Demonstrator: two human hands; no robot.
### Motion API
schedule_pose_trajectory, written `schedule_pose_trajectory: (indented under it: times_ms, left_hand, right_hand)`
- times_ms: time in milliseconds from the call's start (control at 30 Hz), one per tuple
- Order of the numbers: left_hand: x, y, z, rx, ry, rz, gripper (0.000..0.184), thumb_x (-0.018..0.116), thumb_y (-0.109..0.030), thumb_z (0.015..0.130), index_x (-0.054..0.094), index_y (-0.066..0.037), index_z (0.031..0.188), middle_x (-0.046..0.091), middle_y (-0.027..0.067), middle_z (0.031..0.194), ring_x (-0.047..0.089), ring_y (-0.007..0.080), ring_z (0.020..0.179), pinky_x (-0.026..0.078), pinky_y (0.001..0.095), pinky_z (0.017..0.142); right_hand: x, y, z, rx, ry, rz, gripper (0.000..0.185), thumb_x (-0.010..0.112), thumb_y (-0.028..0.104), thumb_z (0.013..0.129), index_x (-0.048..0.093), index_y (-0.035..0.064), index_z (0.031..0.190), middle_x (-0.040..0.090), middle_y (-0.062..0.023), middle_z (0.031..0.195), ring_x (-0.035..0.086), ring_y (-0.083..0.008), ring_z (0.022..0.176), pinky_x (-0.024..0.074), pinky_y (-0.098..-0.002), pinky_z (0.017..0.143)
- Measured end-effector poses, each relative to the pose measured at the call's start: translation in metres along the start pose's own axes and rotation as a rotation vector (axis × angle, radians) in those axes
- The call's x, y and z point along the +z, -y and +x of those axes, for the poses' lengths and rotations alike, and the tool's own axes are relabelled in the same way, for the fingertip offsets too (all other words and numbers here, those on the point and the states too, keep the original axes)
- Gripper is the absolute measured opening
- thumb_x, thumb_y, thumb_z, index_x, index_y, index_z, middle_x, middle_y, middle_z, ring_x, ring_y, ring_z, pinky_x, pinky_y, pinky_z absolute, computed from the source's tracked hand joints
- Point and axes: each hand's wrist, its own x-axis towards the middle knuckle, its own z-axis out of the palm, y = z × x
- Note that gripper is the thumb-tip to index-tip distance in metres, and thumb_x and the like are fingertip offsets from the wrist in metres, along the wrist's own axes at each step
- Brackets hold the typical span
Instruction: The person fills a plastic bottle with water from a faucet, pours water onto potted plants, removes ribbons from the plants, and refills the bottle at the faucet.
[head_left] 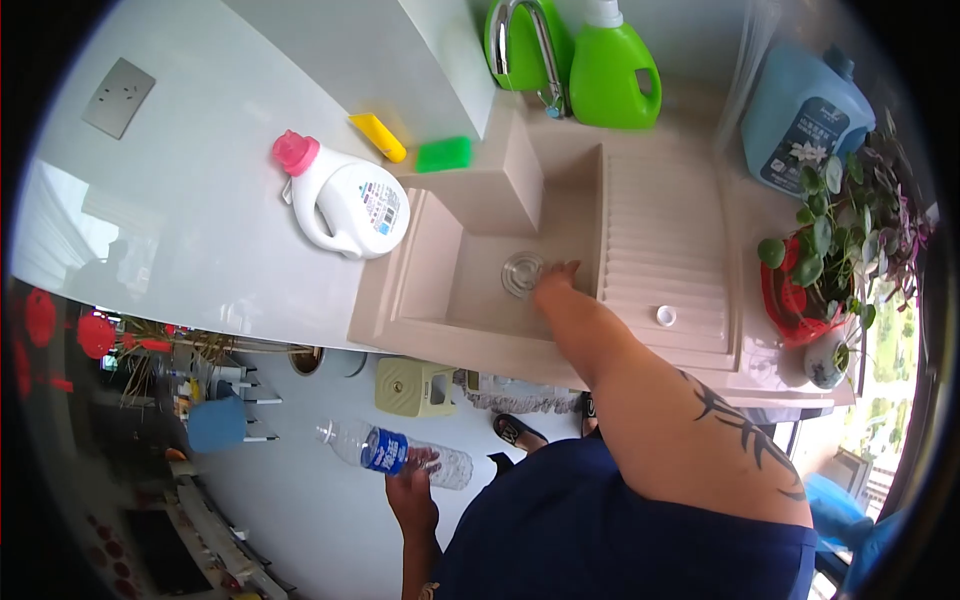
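My left hand (413, 482) is wrapped round a clear plastic bottle (440, 465) with a blue label, held sideways over the floor. The bottle's neck points left; I cannot make out liquid in it. My right hand (556, 280) reaches down into the beige sink (480, 330), beside the round drain (522, 274). Its fingers are stretched out and partly apart, with nothing visible in them. Whether they touch the sink's bottom I cannot tell. A small white cap (665, 316) lies on the ribbed washboard (665, 230), right of the sink basin.
Behind the basin stand a chrome faucet (545, 50) and a green jug (612, 80). Left are a white detergent bottle (365, 205), a green sponge (443, 154) and a yellow tube (378, 137). A blue jug (800, 120) and potted plant (825, 260) stand right. Below is a stool (412, 387).
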Motion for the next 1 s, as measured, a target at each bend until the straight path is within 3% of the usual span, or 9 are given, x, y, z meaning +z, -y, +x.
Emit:
schedule_pose_trajectory:
  times_ms: [33, 100, 133, 200, 333, 500, 700, 767, 1000]
  left_hand:
    - [-0.001, -0.003, 0.008, 0.003, 0.036, 0.032, 0.037, 0.052, -0.008, 0.081, 0.05, 0.002, 0.116, 0.062, 0.0134, 0.106, 0.062, 0.0234, 0.1, 0.05, 0.0386, 0.092]
    - [-0.002, -0.009, 0.022, 0.026, 0.081, 0.044, 0.037, 0.052, -0.008, 0.081, 0.05, 0.002, 0.116, 0.062, 0.013, 0.106, 0.062, 0.0229, 0.1, 0.05, 0.0379, 0.092]
    - [0.0, -0.012, 0.031, 0.051, 0.109, 0.051, 0.036, 0.052, -0.008, 0.081, 0.051, 0.002, 0.116, 0.063, 0.0125, 0.106, 0.062, 0.0223, 0.1, 0.05, 0.0373, 0.092]
    - [-0.006, -0.008, 0.045, 0.095, 0.174, 0.061, 0.037, 0.053, -0.009, 0.082, 0.051, 0.003, 0.117, 0.063, 0.0119, 0.107, 0.061, 0.0219, 0.101, 0.049, 0.0365, 0.091]
    - [-0.021, -0.015, 0.058, 0.147, 0.236, 0.034, 0.037, 0.054, -0.011, 0.085, 0.05, 0.002, 0.119, 0.062, 0.0114, 0.106, 0.061, 0.0209, 0.101, 0.049, 0.0354, 0.089]
    - [-0.036, -0.013, 0.062, 0.101, 0.248, 0.054, 0.039, 0.052, -0.007, 0.085, 0.047, 0.003, 0.123, 0.06, 0.012, 0.108, 0.061, 0.021, 0.1, 0.05, 0.037, 0.09]
    - [-0.034, -0.012, 0.07, 0.127, 0.255, 0.023, 0.037, 0.053, -0.008, 0.087, 0.047, 0.003, 0.122, 0.06, 0.0116, 0.108, 0.061, 0.021, 0.099, 0.051, 0.0369, 0.088]
    - [-0.024, -0.017, 0.08, 0.115, 0.26, 0.023, 0.035, 0.058, -0.013, 0.089, 0.05, 0.001, 0.12, 0.061, 0.0089, 0.106, 0.06, 0.0182, 0.097, 0.05, 0.0344, 0.086]
    - [0.106, -0.095, 0.196, 0.433, 0.481, 0.48, 0.033, 0.072, -0.029, 0.084, 0.062, -0.004, 0.103, 0.063, 0.0033, 0.084, 0.056, 0.0107, 0.077, 0.047, 0.0283, 0.072]
  right_hand:
    - [0.006, -0.001, 0.009, 0.013, 0.005, 0.006, 0.055, 0.074, 0.024, 0.078, 0.06, 0.0095, 0.13, 0.045, -0.0133, 0.144, 0.043, -0.0339, 0.132, 0.0396, -0.056, 0.102]
    - [-0.007, -0.011, 0.028, -0.168, 0.698, 0.169, 0.06, 0.074, 0.029, 0.078, 0.057, 0.0085, 0.132, 0.048, -0.0133, 0.142, 0.04, -0.0328, 0.135, 0.0321, -0.0607, 0.105]
    - [-0.005, -0.012, 0.023, -0.147, 0.679, 0.172, 0.06, 0.074, 0.029, 0.078, 0.057, 0.0085, 0.132, 0.048, -0.0133, 0.142, 0.04, -0.0328, 0.135, 0.0321, -0.0607, 0.105]
    - [-0.007, -0.006, -0.01, -0.007, 0.091, -0.013, 0.057, 0.072, 0.029, 0.079, 0.058, 0.0072, 0.13, 0.057, -0.0137, 0.132, 0.045, -0.0311, 0.13, 0.0268, -0.0582, 0.109]
    - [-0.022, 0.0, 0.004, -0.101, 0.493, 0.328, 0.053, 0.072, 0.025, 0.079, 0.06, 0.0048, 0.126, 0.052, -0.0125, 0.137, 0.042, -0.03, 0.132, 0.0209, -0.0617, 0.109]
    - [-0.044, -0.007, 0.001, -0.091, -0.243, 0.06, 0.047, 0.071, 0.021, 0.075, 0.064, 0.0132, 0.121, 0.054, -0.0109, 0.134, 0.043, -0.0312, 0.131, 0.0343, -0.0654, 0.1]
    - [-0.081, -0.065, 0.015, -0.214, -0.227, 0.484, 0.05, 0.063, 0.029, 0.077, 0.061, 0.0095, 0.123, 0.062, -0.0146, 0.123, 0.057, -0.0324, 0.116, 0.0462, -0.0457, 0.098]
    - [-0.098, -0.091, 0.047, -0.169, -0.303, 0.275, 0.042, 0.056, 0.025, 0.078, 0.063, 0.0086, 0.116, 0.061, -0.0199, 0.12, 0.059, -0.0337, 0.11, 0.047, -0.0407, 0.096]
    - [-0.196, -0.133, 0.053, 0.073, -0.747, 0.74, 0.069, 0.06, 0.017, 0.078, 0.039, 0.0018, 0.141, 0.039, -0.0233, 0.145, 0.041, -0.0355, 0.132, 0.038, -0.0403, 0.108]
